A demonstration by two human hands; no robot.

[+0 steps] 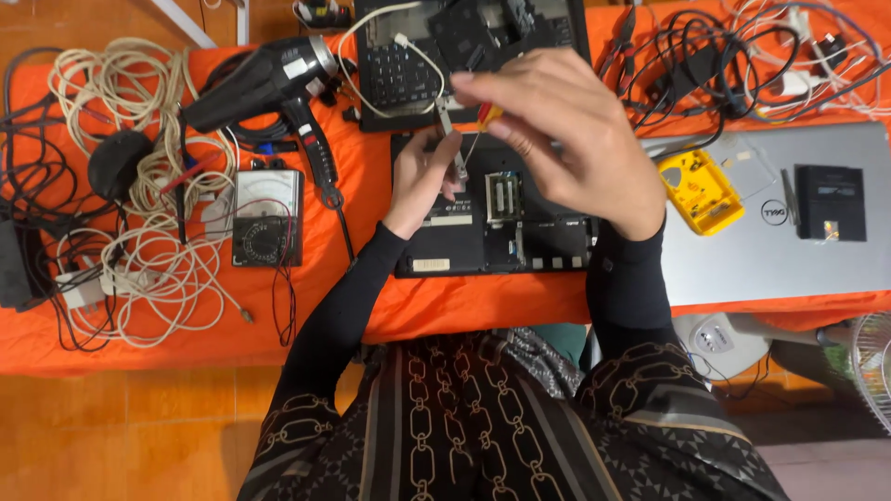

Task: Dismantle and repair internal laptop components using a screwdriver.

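A: What is seen from the head camera?

B: An opened black laptop base is laid on an orange cloth, its open bays showing a memory module. The left hand is pinched on a thin metal strip above it. The right hand is closed around a small red and yellow tool.

A: And the edges and free room?

B: Left, a black heat gun, a meter and white cables are crowded. Right, a silver laptop is placed. Bare cloth is left along the near edge.
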